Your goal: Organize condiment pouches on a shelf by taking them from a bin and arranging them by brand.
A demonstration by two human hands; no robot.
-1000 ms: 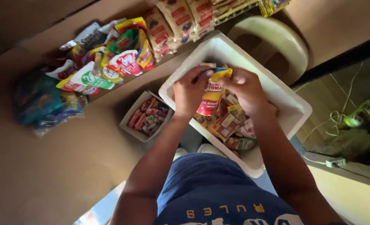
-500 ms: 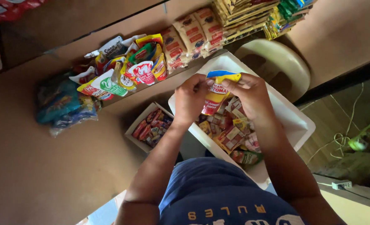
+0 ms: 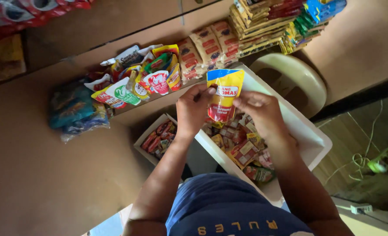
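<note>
Brown shelf (image 3: pixel 49 175) background; yellow-red sauce pouch (image 3: pixel 223 98) upright, long axis vertical, above white bin (image 3: pixel 309 135), pinched left edge by left hand (image 3: pixel 194 111), right edge by right hand (image 3: pixel 261 111), both grips clenched on it, equally near.

The scene is dim and warm-toned, with most of the brown surface (image 3: pixel 36 183) lying in soft shadow. The brightest patches are the white bin (image 3: pixel 309 135) and the pale stool (image 3: pixel 299 81), which catch light from the right side. The yellow pouch (image 3: pixel 222 98) is well lit and fairly sharp, as are the left hand (image 3: pixel 194 109) and right hand (image 3: pixel 261 111). The upper left corner falls dark, and the red packets (image 3: pixel 23 11) there look smeared. The lower right floor (image 3: pixel 368 183) is murky and out of focus. The wide lens bends the edges, and the shirt (image 3: pixel 229 209) at the bottom is shaded.
</note>
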